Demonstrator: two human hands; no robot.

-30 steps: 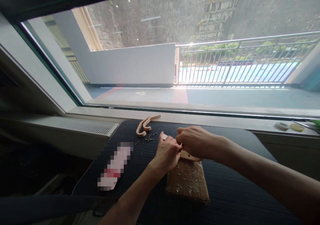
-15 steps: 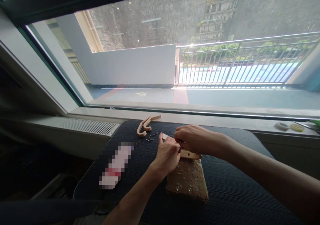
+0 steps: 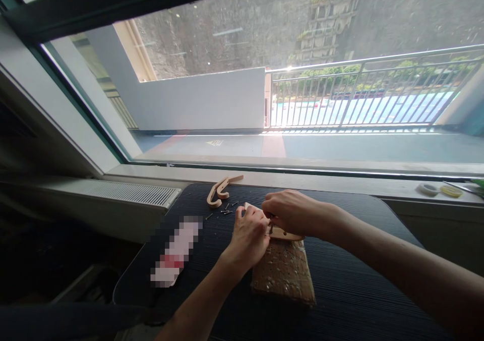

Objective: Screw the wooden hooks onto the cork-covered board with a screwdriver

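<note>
My left hand (image 3: 250, 235) is closed around the left part of a pale wooden hook (image 3: 291, 235), pressing it onto a brown block (image 3: 283, 275) wrapped in shiny tape. A hole shows in the hook's right end. Right beside it, my right hand (image 3: 289, 211) pinches a thin dark metal piece that looks like a screw (image 3: 271, 228), standing over the wood. My fingers hide its top. Two more curved wooden hooks (image 3: 214, 194) lie at the table's far left, with several loose screws (image 3: 226, 211) near them.
The dark table (image 3: 351, 260) has rounded corners and stands against the windowsill (image 3: 302, 185). A blurred pinkish object (image 3: 177, 252) lies on its left side. Two tape rolls (image 3: 428, 189) rest on the sill at right. A radiator (image 3: 132, 192) is at left.
My left hand has shifted slightly and its forefinger has drawn in from being stretched out. My right hand's fingers have turned a little, so the dark metal piece shows more.
</note>
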